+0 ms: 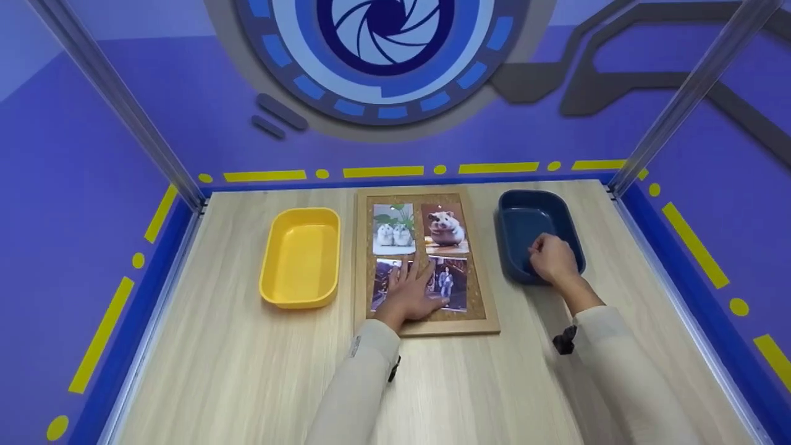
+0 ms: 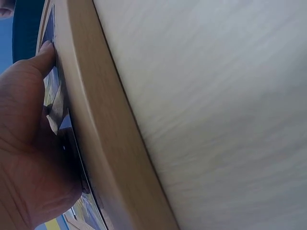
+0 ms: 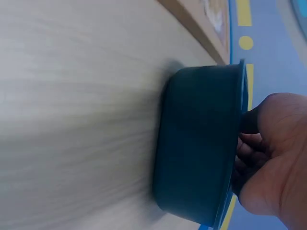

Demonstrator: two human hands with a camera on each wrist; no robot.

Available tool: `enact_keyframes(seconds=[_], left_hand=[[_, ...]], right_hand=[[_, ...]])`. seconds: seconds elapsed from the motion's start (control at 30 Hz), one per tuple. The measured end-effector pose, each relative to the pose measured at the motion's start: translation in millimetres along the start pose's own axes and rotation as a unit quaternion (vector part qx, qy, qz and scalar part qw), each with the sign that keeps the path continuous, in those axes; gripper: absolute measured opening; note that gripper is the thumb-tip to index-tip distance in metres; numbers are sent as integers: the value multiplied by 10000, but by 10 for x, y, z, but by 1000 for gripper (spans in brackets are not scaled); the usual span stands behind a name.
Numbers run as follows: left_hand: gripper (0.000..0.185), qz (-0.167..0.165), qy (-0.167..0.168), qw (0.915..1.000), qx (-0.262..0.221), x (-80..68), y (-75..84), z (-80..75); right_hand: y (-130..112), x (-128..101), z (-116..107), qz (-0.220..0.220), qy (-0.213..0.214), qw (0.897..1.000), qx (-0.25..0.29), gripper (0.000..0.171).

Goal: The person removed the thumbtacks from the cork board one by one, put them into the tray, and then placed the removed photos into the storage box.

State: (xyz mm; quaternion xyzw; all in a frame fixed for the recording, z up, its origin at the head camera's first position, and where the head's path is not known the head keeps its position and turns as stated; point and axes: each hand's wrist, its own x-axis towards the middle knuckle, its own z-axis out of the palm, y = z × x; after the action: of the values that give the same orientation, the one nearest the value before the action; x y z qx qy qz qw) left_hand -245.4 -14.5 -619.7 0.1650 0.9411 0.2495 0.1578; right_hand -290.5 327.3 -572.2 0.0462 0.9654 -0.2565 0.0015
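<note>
My left hand (image 1: 413, 295) lies with spread fingers on a street photo (image 1: 456, 281) showing a standing person, on the lower part of a wood-framed cork board (image 1: 476, 290). Above it on the board are a photo of two white hamsters (image 1: 393, 235) and a photo of one hamster (image 1: 445, 230), each with a tiny bright spot at its top edge. My right hand (image 1: 554, 258) is over the near right part of a dark blue tray (image 1: 516, 216), fingers curled and dipping below its rim in the right wrist view. Whether anything small sits between those fingertips is hidden.
A yellow tray (image 1: 301, 259) stands left of the board on the light wooden table (image 1: 247, 371). Purple-blue panels (image 1: 185, 105) rise at the back and both sides, with metal posts (image 1: 698, 80) at the corners.
</note>
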Motion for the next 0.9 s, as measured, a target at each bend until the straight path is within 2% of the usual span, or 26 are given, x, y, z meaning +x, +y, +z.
enact_keyframes(seconds=[0.33,0.6,0.8,0.9], left_hand=[[96,-46,-80,9999,-75,-7,-8,-16],[98,-74,-116,9999,-55,23,-47,17],[98,26,-5,10000,-48,31,-62,27],[96,38,10,10000,-10,0,-35,-18]], right_hand=[[39,120,15,125,-772,9960,-426,14],[93,227,42,341,-1408,9883,-483,22],[131,238,10,230,-1551,9856,-637,25],[144,256,-2,132,-1544,9858,-654,24]])
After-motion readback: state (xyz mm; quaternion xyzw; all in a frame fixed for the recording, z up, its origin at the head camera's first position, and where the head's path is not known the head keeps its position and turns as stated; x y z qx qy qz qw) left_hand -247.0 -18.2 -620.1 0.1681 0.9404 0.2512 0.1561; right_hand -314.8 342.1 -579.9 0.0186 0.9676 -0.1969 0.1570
